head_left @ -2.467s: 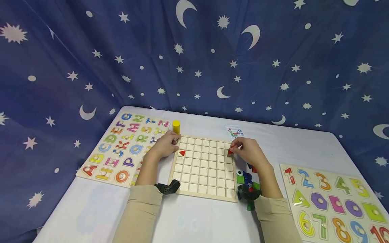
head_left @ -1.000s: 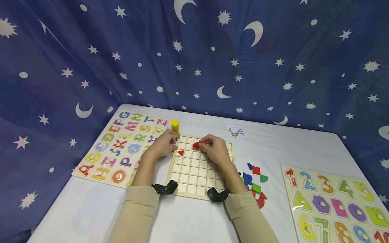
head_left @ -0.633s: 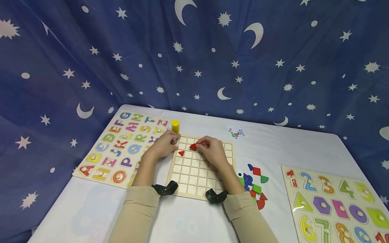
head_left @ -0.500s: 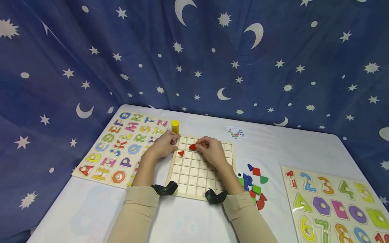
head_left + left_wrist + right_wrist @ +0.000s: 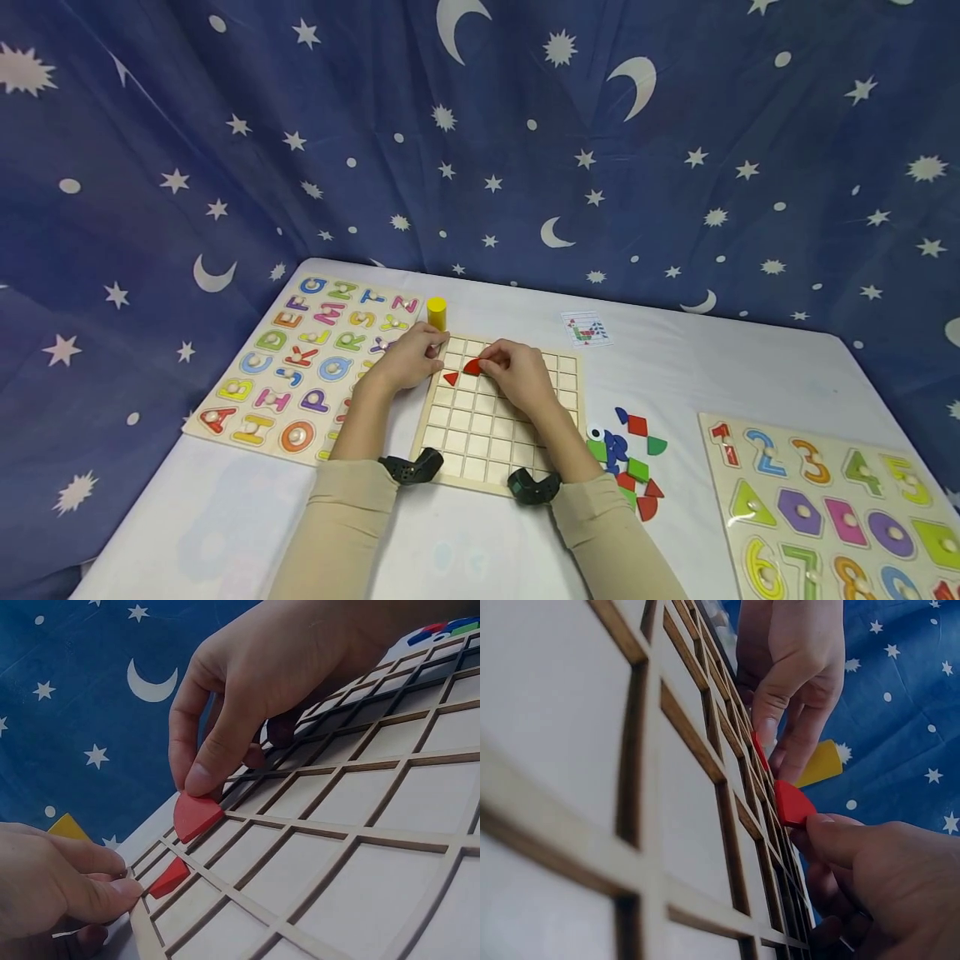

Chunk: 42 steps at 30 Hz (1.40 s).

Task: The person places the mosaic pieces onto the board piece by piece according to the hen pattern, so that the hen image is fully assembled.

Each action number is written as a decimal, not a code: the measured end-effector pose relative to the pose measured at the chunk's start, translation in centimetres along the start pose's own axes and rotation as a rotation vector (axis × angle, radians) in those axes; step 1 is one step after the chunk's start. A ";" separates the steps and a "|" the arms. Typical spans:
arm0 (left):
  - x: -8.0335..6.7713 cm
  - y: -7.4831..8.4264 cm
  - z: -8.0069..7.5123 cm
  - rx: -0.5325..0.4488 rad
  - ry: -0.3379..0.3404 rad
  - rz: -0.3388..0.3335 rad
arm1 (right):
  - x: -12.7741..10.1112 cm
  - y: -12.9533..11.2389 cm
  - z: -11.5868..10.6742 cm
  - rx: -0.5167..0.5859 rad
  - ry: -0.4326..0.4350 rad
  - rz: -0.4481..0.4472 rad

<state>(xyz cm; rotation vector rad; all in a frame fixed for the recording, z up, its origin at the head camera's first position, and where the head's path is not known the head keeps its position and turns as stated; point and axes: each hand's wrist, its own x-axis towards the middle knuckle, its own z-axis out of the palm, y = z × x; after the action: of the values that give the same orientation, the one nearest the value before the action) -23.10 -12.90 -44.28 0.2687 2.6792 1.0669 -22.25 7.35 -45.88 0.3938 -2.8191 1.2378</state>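
Note:
A wooden grid board [image 5: 476,422] lies on the white tablecloth. My right hand [image 5: 517,379] pinches a red quarter-circle piece [image 5: 472,367] between thumb and fingers, over a cell in the board's upper left. In the left wrist view that quarter-circle [image 5: 196,817] is tilted, its lower edge close to the grid slats. A small red triangle [image 5: 450,378] sits in a left-column cell nearby. My left hand [image 5: 407,360] grips the board's left edge near its far corner, thumb on the frame. The right wrist view shows the quarter-circle [image 5: 792,804] held at thumb and fingertips.
Loose red, green and blue pieces [image 5: 637,469] lie right of the board. A yellow cylinder [image 5: 437,313] stands by its far-left corner, and a small pattern card [image 5: 587,329] lies behind it. An alphabet puzzle [image 5: 274,420] is at left, a number puzzle [image 5: 814,481] at right.
My right hand has carried the red quarter-circle leftward across the board from its right edge, with a last small shift left. My left hand keeps its grip on the board's edge.

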 end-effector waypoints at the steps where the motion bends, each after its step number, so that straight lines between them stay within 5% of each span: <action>1: 0.0 0.0 0.0 -0.003 0.000 0.000 | 0.0 0.0 0.0 -0.003 0.003 -0.005; 42: -0.4 -0.1 -0.3 0.018 0.005 0.032 | -0.2 0.0 1.1 -0.042 0.096 -0.034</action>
<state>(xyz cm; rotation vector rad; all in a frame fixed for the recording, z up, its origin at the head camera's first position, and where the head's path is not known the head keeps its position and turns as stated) -22.77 -13.24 -44.08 0.3134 2.6985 1.0550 -21.97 6.63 -46.64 0.3685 -2.7407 1.1571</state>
